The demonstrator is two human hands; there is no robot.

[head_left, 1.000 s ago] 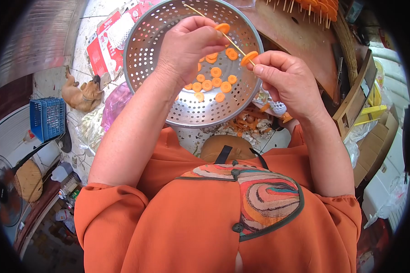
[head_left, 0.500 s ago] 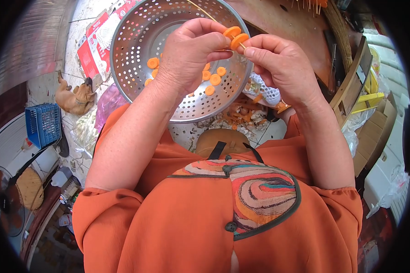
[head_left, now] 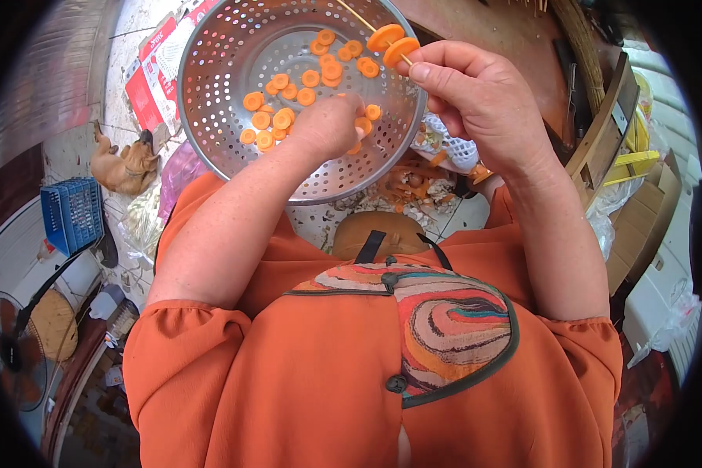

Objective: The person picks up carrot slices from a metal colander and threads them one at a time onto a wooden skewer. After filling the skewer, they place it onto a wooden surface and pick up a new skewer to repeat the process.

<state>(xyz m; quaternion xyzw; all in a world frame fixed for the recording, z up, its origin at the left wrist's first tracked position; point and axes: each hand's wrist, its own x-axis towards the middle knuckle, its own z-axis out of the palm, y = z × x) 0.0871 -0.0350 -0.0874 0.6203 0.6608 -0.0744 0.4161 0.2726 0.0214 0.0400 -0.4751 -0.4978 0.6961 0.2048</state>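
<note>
My right hand (head_left: 483, 101) pinches a thin bamboo skewer (head_left: 354, 14) close to its near end. Two orange carrot slices (head_left: 401, 51) are threaded on the skewer beside my fingertips. Down inside a metal colander (head_left: 304, 187) is my left hand (head_left: 331, 125), its fingers bent and partly hidden. Its thumb and fingertips close on a carrot slice (head_left: 364, 125) at the right of the bowl. Several more loose carrot slices (head_left: 310, 78) lie around it on the colander's perforated bottom.
Carrot peelings and scraps (head_left: 413, 187) lie on the tiled floor below the colander. A dog (head_left: 125, 162) lies at the left near a blue plastic basket (head_left: 72, 214). A wooden board (head_left: 600, 132) and cardboard (head_left: 643, 222) stand at the right. A fan (head_left: 12, 351) is at lower left.
My left hand has left the skewer and moved down into the colander among the carrot slices. My right hand still holds the skewer, slightly shifted left with its two slices.
</note>
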